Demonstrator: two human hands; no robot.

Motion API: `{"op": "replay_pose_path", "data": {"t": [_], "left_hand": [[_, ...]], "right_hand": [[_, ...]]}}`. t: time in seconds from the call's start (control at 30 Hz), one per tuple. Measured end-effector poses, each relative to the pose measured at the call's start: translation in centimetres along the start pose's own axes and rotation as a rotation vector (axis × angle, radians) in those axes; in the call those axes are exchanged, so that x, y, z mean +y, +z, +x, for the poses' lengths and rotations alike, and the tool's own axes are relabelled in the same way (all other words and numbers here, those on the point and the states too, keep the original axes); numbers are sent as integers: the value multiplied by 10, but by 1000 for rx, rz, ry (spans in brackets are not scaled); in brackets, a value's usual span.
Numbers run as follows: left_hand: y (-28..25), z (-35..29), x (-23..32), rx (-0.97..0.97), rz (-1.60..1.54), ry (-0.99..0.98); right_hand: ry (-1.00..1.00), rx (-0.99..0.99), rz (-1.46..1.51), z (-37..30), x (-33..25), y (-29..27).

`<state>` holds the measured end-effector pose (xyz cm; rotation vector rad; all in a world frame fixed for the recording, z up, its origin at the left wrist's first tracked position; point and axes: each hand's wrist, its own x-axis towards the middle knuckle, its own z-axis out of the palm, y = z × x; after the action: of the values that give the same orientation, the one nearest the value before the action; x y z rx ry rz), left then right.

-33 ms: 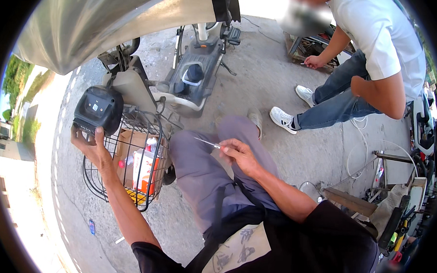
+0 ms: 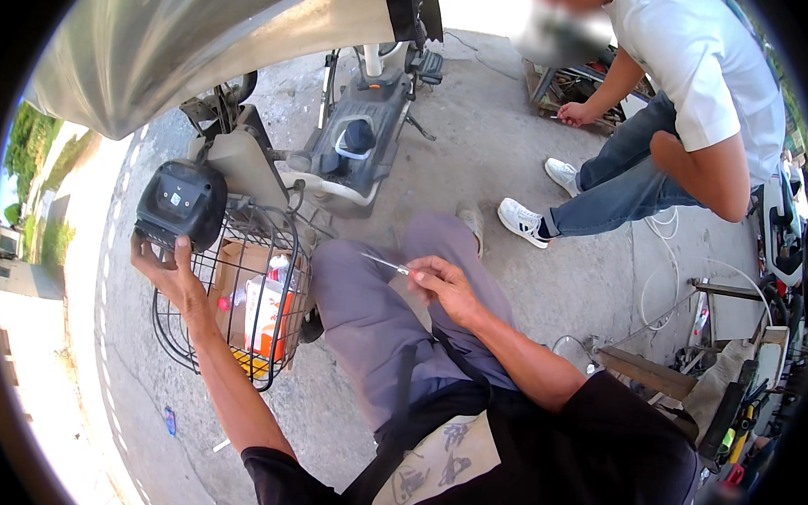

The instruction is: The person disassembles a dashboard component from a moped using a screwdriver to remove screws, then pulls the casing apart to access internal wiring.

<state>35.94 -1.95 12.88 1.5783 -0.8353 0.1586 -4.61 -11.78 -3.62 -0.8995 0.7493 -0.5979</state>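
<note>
My left hand (image 2: 173, 278) grips the lower edge of a black plastic housing (image 2: 181, 205), thumb in front and fingers underneath. The boxy, rounded housing sits at the front of an electric scooter, just above its wire basket (image 2: 288, 324). Over my thighs, my right hand (image 2: 445, 288) is closed around a screwdriver (image 2: 395, 266). Its thin metal shaft points left toward the basket, apart from the housing, and a bit of red handle shows between my fingers. Inside the basket lie a cardboard box (image 2: 234, 263) and a white and orange package (image 2: 266, 317).
A silvery cover (image 2: 207, 41) hangs over the scooter at the upper left. Beyond the basket is the dark footboard (image 2: 362, 140). A person in a white shirt (image 2: 713, 76) bends at the right, near a tray of tools (image 2: 552, 87). Wood, hose and tools crowd the right edge.
</note>
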Motion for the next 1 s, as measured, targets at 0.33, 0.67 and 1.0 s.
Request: {"op": "replay_pose_path", "data": {"t": [0.33, 0.67, 1.0], "left_hand": [[1, -1, -4, -6, -6, 18], [7, 2, -4, -7, 35, 50], [0, 4, -10, -6, 100, 37]], "right_hand": [[-12, 68, 602, -14, -11, -43], [7, 3, 700, -25, -32, -39], [28, -76, 632, -21, -43, -46]]}}
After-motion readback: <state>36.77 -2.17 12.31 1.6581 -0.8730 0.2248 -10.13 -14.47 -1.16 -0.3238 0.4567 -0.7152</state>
